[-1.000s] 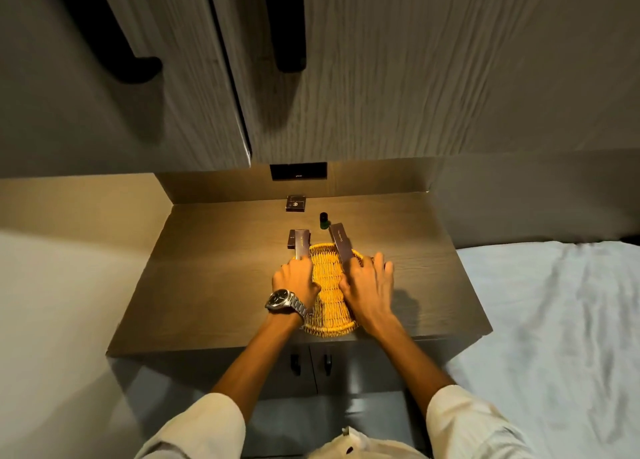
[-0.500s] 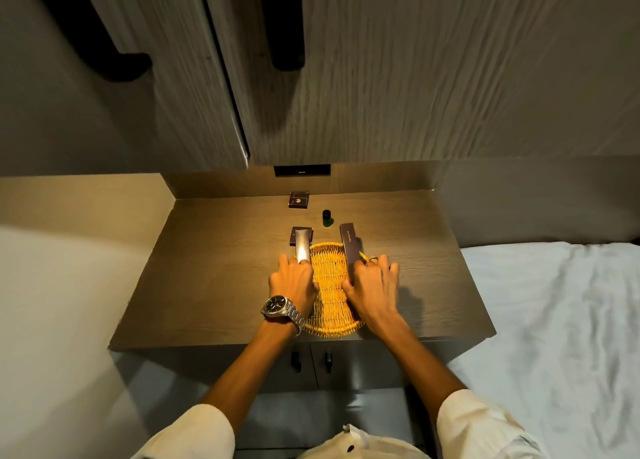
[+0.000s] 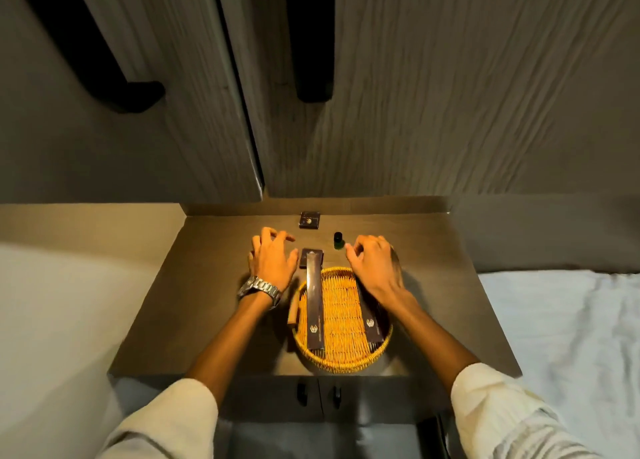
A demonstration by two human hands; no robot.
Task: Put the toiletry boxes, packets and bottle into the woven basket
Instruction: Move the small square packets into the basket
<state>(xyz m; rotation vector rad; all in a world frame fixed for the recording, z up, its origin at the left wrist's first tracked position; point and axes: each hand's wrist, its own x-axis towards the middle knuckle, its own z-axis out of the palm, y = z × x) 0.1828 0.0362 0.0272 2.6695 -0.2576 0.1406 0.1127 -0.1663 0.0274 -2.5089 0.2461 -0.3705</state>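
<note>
Both hands (image 3: 272,262) (image 3: 375,268) lifted off boxes (image 3: 314,302); gold crest, wording unreadable

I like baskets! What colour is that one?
The woven basket is golden yellow, clearest in the head view.

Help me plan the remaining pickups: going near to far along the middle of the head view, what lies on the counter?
woven basket → small box behind the left long box → small dark bottle → square dark packet
</note>
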